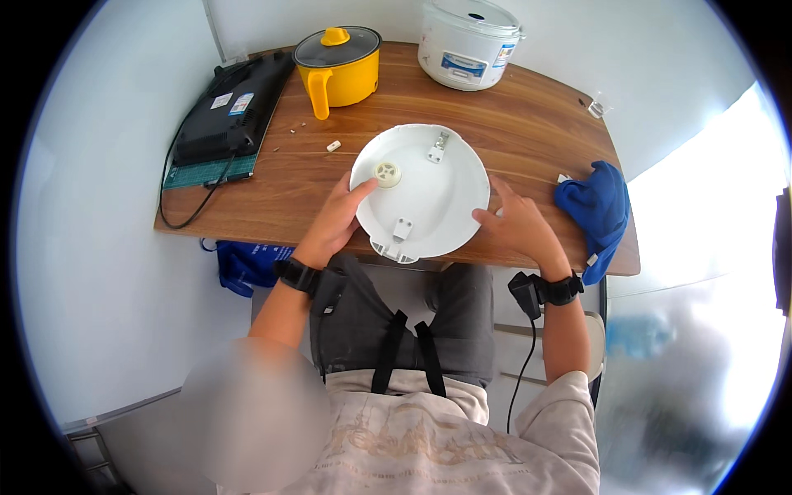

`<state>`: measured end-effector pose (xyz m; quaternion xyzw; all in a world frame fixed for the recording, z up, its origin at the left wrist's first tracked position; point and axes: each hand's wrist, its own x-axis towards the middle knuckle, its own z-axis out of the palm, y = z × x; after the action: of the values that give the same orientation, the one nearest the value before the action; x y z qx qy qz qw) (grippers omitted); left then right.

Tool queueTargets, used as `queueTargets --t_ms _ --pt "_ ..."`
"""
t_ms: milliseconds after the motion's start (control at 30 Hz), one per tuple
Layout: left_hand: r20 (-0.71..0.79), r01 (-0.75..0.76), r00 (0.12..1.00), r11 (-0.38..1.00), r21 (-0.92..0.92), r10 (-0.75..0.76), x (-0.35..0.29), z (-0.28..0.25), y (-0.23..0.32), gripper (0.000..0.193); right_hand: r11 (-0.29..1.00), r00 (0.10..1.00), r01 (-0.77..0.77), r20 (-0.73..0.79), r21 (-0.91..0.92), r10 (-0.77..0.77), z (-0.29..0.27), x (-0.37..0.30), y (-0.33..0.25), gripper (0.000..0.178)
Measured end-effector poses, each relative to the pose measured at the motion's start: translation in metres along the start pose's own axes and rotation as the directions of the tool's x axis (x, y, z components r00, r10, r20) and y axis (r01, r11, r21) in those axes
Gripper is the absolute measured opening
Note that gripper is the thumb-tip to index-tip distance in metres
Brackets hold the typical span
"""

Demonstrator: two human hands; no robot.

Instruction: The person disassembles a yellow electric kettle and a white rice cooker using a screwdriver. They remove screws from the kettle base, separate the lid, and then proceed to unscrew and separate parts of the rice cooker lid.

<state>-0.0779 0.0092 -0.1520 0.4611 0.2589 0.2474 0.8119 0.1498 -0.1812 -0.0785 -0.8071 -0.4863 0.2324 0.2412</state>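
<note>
A round white plastic lid point(441, 202) is tilted up over the front of the table, its hollow inner side facing me. A cream slotted vent piece point(387, 174) sits at its left inside. Small white brackets show near its top and bottom, and a ribbed tab projects at the lower edge. My left hand point(337, 216) grips the left rim, thumb on the inner side and fingers hidden behind. My right hand point(520, 221) holds the right rim, its thumb at the edge and a finger beside the rim.
A yellow pot point(351, 78) and a white rice cooker point(462, 49) stand at the back. A black appliance point(219, 120) lies on a green mat point(194, 173) at left. Blue cloth point(598, 206) hangs over the right edge. A small white piece point(333, 146) lies behind the lid.
</note>
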Motion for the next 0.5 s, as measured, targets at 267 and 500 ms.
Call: queueTargets --t_ms 267,500 --pt "-0.082 -0.059 0.995 0.998 0.010 0.059 0.004 -0.003 -0.011 0.047 0.865 0.939 0.287 -0.059 -0.412 -0.339 0.016 0.026 -0.057 0.058" --pt "-0.013 -0.134 0.991 0.990 -0.048 0.134 0.002 -0.012 -0.019 0.046 0.785 0.892 0.432 0.079 -0.443 -0.446 0.056 0.054 -0.103 0.070"
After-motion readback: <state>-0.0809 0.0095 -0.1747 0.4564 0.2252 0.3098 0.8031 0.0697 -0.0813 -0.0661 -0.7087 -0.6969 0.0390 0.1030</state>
